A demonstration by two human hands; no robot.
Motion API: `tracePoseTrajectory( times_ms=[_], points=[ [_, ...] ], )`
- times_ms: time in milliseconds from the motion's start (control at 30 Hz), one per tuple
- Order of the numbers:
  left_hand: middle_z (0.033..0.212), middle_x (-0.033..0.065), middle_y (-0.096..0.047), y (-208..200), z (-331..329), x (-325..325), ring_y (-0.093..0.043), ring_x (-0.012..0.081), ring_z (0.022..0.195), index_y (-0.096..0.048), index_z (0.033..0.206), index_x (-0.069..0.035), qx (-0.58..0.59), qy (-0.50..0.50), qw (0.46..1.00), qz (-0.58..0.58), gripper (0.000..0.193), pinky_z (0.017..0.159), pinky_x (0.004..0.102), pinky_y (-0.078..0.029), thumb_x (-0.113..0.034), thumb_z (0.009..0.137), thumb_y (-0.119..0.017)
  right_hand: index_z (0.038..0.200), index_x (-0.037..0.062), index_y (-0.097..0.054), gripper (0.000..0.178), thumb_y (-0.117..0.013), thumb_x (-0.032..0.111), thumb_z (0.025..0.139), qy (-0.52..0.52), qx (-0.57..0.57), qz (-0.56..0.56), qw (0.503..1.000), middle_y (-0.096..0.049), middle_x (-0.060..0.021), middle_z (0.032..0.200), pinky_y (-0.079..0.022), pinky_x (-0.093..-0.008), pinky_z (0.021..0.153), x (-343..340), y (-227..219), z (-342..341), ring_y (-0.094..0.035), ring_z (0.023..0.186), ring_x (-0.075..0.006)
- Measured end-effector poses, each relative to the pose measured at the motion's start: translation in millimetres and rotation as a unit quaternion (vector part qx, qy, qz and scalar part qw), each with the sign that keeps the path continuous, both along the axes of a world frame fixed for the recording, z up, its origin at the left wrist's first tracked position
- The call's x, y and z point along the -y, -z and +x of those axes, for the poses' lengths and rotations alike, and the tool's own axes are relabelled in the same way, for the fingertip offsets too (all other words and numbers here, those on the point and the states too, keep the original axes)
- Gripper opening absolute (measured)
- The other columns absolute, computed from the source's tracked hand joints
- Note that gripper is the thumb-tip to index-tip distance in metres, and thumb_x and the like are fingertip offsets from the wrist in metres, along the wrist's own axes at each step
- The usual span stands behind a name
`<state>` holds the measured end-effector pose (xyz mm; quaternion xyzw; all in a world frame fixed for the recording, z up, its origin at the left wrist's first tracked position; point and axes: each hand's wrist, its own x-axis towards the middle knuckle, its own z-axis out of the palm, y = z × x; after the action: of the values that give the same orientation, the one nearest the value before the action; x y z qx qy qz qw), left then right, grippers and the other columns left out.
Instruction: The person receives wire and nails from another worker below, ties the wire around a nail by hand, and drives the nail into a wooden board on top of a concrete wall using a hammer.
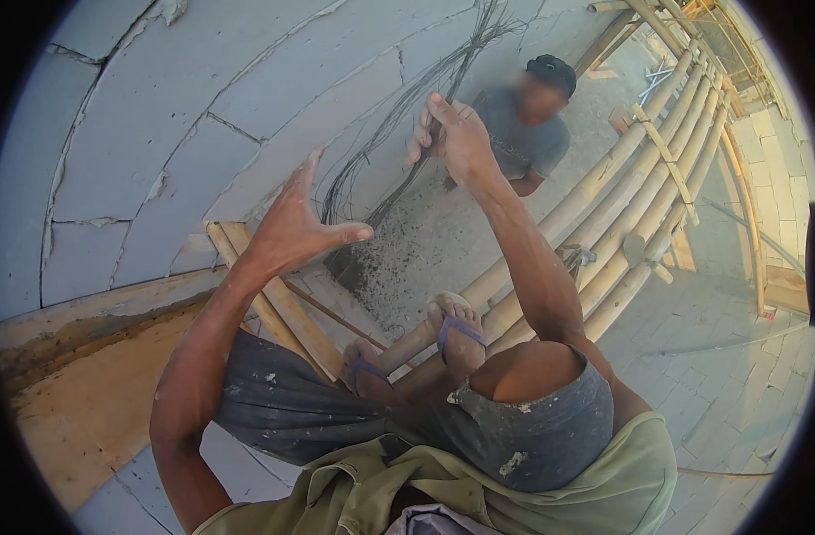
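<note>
A long bundle of thin dark wires (465,62) hangs bent in a loop in front of the pale block wall. My right hand (458,141) is closed around one strand of the bundle, its thumb pointing up. Lower and to the left, my left hand (298,225) is spread, thumb and fingers wide apart. The lower bend of the wires lies close to its thumb; whether they touch I cannot tell. Behind the thumb, part of the wire bend is hidden.
I squat with sandalled feet (461,330) on lashed bamboo poles (595,232) running to the upper right. A person in a dark cap (550,76) is below, beyond my right hand. Wooden planks (287,312) stand by the block wall (202,125). Dark rubble (398,259) lies on the ground.
</note>
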<state>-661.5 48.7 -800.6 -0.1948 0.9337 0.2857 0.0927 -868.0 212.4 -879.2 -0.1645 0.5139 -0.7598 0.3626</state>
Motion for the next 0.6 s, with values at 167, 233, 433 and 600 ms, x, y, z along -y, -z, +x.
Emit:
tracePoseTrajectory(
  times_ms=[167,233,433,600],
  points=[
    [0.132,0.0194,-0.062,29,-12,6,-0.061,0.0283,0.123,-0.046,0.146,0.004,0.031,-0.01,0.953,0.302,0.086,0.106,0.0366,-0.047,-0.05,0.086,-0.078,0.085,0.0071,-0.052,0.039,-0.05,0.039,0.108,0.036,0.06,-0.074,0.995,-0.05,-0.0036,0.068,-0.051,-0.0366,0.051,-22,-25,12,-0.057,0.056,-0.0192],
    [0.116,0.0124,-0.068,27,-17,-15,-0.067,0.0202,0.11,-0.054,0.137,0.005,-0.001,-0.008,0.925,0.38,0.067,0.094,0.0325,-0.052,-0.042,0.093,-0.074,0.084,0.0085,-0.051,0.04,-0.053,0.042,0.106,0.084,0.074,-0.079,0.991,-0.051,-0.0031,0.068,-0.046,-0.0337,0.047,-54,-27,3,-0.053,0.052,-0.017],
    [0.116,0.0158,-0.07,46,-82,-58,-0.07,0.0233,0.108,-0.056,0.133,0.009,0.054,-0.023,0.713,0.699,0.048,0.088,0.0368,-0.058,-0.022,0.099,-0.068,0.083,0.0133,-0.048,0.035,-0.049,0.038,0.108,0.241,0.124,-0.12,0.955,-0.037,0.0032,0.065,-0.025,-0.0224,0.039,-164,-26,-24,-0.033,0.047,-0.007],
    [0.111,0.0178,-0.071,80,-105,-117,-0.072,0.0251,0.104,-0.062,0.125,0.01,0.051,0.055,0.79,0.609,0.042,0.081,0.0344,-0.062,-0.018,0.096,-0.071,0.081,0.0139,-0.046,0.035,-0.044,0.035,0.11,0.319,0.132,-0.141,0.928,-0.032,0.0045,0.064,-0.022,-0.0229,0.038,-255,-16,-25,-0.029,0.047,-0.007]
  ],
)
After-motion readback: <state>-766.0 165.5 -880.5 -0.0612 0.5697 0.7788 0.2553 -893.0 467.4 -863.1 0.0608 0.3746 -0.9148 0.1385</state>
